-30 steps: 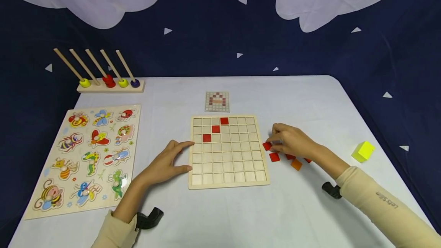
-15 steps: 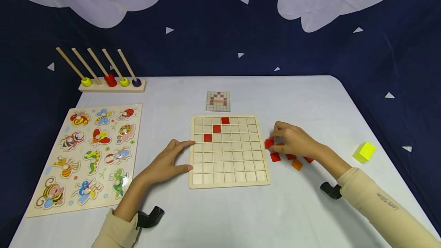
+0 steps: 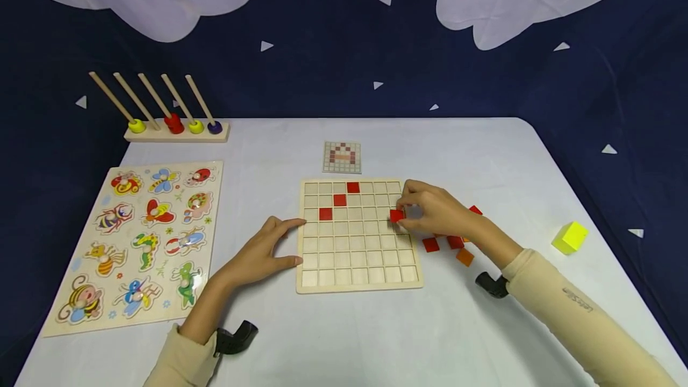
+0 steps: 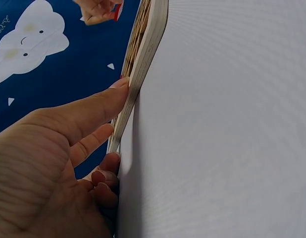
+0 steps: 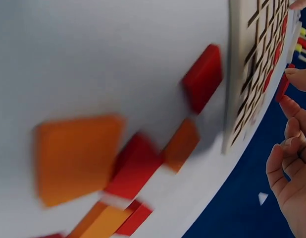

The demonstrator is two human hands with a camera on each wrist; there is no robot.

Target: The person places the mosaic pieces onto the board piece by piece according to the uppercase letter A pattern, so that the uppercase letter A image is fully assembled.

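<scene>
A wooden grid board [image 3: 359, 290] lies flat on the white table. Three red square tiles sit in its cells, stepping diagonally: the top tile [image 3: 352, 187], the middle tile [image 3: 340, 200] and the lower tile [image 3: 325, 214]. Above the board's right side, my right hand [image 3: 436, 208] pinches another red tile [image 3: 396, 215] between thumb and fingertips; the right wrist view shows this held tile [image 5: 284, 85] tilted on edge. My left hand [image 3: 258, 258] touches the board's left edge with thumb and forefinger spread apart; its thumb [image 4: 101, 106] rests against the board's side in the left wrist view.
Loose red and orange tiles [image 3: 464, 257] lie right of the board, partly under the right forearm. A small pattern card [image 3: 342, 157] lies behind the board. An insect puzzle [image 3: 145, 243] and a peg stacker [image 3: 177, 132] stand left. A yellow block [image 3: 570, 237] is far right.
My right hand has moved left from the loose tiles to over the board's right side, carrying a red tile. My left hand has stayed at the board's left edge.
</scene>
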